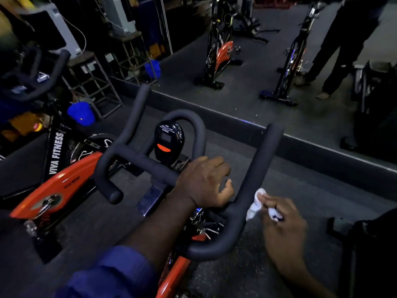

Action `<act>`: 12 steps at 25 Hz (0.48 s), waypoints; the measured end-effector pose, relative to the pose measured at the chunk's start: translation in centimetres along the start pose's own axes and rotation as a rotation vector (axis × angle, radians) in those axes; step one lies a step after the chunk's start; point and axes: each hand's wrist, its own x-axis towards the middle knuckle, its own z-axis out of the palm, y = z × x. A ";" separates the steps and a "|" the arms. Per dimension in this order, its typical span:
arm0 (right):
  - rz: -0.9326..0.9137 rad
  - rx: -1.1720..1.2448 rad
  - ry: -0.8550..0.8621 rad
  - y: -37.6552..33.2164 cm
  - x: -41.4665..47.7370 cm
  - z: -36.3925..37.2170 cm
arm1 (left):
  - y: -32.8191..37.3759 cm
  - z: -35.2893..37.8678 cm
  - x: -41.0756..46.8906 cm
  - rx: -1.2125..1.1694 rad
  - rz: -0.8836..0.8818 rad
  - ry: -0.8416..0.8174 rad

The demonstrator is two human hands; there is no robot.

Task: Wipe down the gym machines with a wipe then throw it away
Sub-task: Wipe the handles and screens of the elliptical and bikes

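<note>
A spin bike's black foam handlebar (pixel 137 155) is filling the view. The left hand (pixel 204 183) is curling over the middle of it, steadying the bike. Just to the right, the right hand (pixel 283 226) is pinching a crumpled white wipe (pixel 255 203) against the right prong (pixel 257 168). Doing this well probably means wrapping the wipe around the foam and working along its full length.

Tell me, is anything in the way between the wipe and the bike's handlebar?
Nothing visible is in the way. The right hand holds the wipe right beside the right arm of the handlebar, at its edge. The left hand grips the middle part of the handlebar, off to the side and not in between.
</note>
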 end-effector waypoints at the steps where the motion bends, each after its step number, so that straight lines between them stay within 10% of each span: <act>1: -0.074 -0.026 0.021 -0.8 0.3 0.1 | -0.2 -0.4 0.1 -0.064 0.002 0.054; 5: -0.426 -0.146 -0.082 -7.2 6.3 2.6 | -3.0 -3.3 -1.2 -0.202 -0.010 0.258; 12: -0.813 -0.538 -0.356 -11.3 15.5 13.3 | -7.0 -3.3 -7.6 -0.125 0.172 0.114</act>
